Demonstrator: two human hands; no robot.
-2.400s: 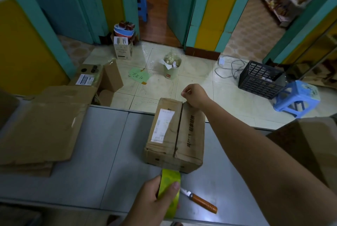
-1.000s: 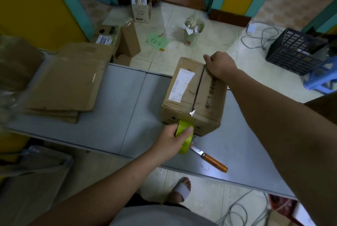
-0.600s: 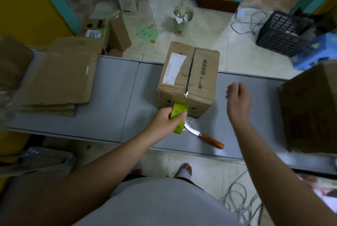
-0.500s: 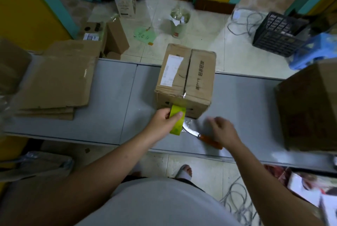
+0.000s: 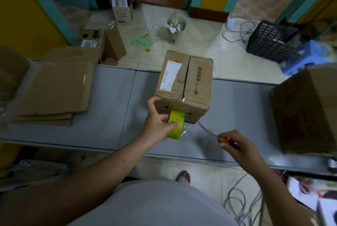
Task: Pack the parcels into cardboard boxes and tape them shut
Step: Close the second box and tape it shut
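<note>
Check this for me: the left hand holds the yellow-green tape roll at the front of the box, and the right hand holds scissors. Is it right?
Not quite. In the head view the right hand holds a knife by its orange handle, not scissors. The left hand does hold the yellow-green tape roll at the front of the box.

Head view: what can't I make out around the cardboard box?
All in the head view:
- Knife blade: motion-blurred; right hand hides most of the handle.
- Cardboard box contents: behind closed flaps.
- Shipping label text: too small.
- Tape roll: partly under left hand.
- Second box: cut by right edge, blurred.
</note>
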